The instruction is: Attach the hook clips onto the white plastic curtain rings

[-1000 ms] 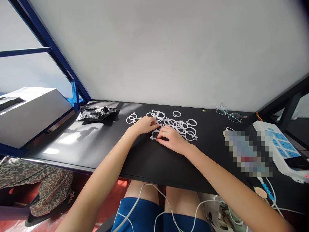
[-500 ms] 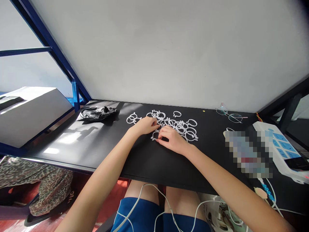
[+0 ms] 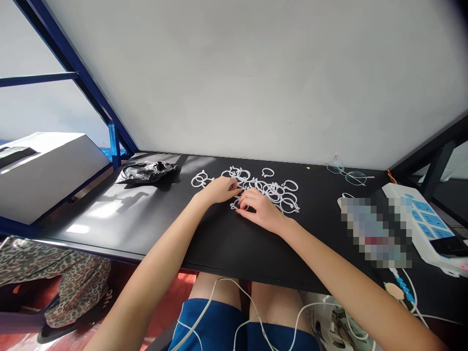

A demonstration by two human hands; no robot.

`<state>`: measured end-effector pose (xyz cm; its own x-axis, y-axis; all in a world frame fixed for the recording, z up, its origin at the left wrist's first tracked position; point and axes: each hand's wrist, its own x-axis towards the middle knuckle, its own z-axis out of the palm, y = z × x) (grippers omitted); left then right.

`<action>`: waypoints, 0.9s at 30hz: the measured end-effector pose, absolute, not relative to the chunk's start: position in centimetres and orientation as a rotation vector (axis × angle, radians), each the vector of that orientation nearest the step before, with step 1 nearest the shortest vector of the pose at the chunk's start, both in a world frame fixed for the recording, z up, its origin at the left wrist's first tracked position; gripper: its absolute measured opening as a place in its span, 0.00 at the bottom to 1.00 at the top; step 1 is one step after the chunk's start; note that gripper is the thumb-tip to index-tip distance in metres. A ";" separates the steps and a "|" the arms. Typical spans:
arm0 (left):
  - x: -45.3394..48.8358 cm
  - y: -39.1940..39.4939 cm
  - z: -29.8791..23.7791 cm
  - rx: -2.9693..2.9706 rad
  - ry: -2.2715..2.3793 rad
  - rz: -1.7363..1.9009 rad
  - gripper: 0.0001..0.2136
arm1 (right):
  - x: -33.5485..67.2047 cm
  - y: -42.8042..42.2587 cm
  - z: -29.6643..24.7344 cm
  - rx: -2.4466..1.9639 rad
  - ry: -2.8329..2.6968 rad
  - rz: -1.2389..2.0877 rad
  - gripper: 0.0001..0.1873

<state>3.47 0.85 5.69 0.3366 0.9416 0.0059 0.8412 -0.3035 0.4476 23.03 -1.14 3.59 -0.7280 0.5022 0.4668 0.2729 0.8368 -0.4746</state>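
A loose pile of white plastic rings with small eyelets, like curtain rings (image 3: 273,191), lies on the black table (image 3: 226,248). My left hand (image 3: 220,189) is over the left part of the pile, its fingers curled inward; what they pinch is hidden. My right hand (image 3: 262,210) is closed, with thumb and fingers around a white curtain ring (image 3: 233,206) at the near edge of the pile. The two hands' fingertips almost meet. A few rings lie apart, left of my left hand and behind the pile.
A crumpled black plastic bag (image 3: 146,172) lies at the left. On the right are eyeglasses (image 3: 356,178), a blurred-out phone-like object (image 3: 375,234) with a cable, and a white power strip (image 3: 426,224). White cables (image 3: 219,280) cross my lap. Another person's patterned trouser leg (image 3: 76,273) shows lower left.
The ring at my right fingertips has shifted and turned slightly, a little to the right. Both hands have hardly moved; the pile looks the same.
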 end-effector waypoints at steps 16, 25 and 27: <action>3.4 0.7 5.8 2.233 1.559 0.398 0.11 | 23.3 -1.1 3.9 -0.629 -2.253 0.550 0.08; 3.4 0.9 5.7 2.252 1.590 0.355 0.07 | 23.5 -1.0 3.5 -0.675 -2.159 0.535 0.07; 3.4 0.9 5.7 2.261 1.583 0.357 0.04 | 23.5 -1.0 3.5 -0.696 -2.141 0.507 0.07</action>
<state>3.38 0.91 5.72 0.3416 0.9398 0.0021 0.8500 -0.3100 0.4259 23.52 -0.99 3.51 -0.5200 0.6304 0.5763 0.3052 0.7673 -0.5639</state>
